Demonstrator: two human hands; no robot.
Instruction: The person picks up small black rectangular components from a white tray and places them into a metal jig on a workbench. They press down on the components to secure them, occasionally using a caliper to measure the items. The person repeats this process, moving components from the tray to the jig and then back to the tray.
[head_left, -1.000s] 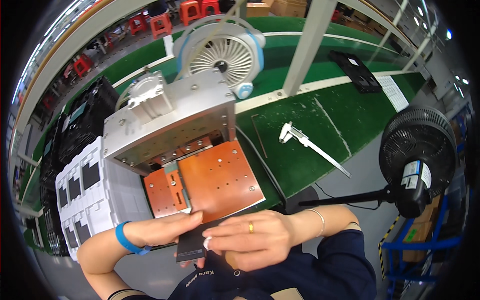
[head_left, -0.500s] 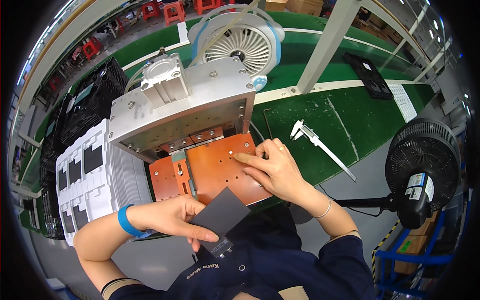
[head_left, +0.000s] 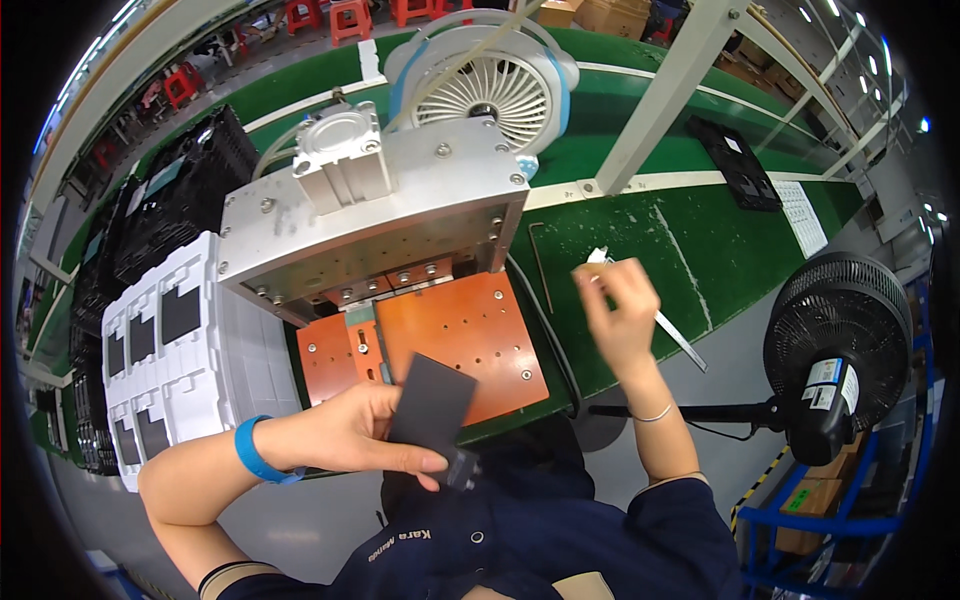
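Left hand (head_left: 365, 435) grips a dark flat panel (head_left: 432, 400) over the orange plate's (head_left: 470, 335) front edge; right hand (head_left: 620, 315) raised above the green table (head_left: 700, 230), fingers loosely curled by the caliper (head_left: 680, 340).

Two fans: one white (head_left: 487, 85), one black (head_left: 846, 340), one press (head_left: 380, 215), one caliper (head_left: 655, 315), two hands (head_left: 345, 430) (head_left: 615, 310)
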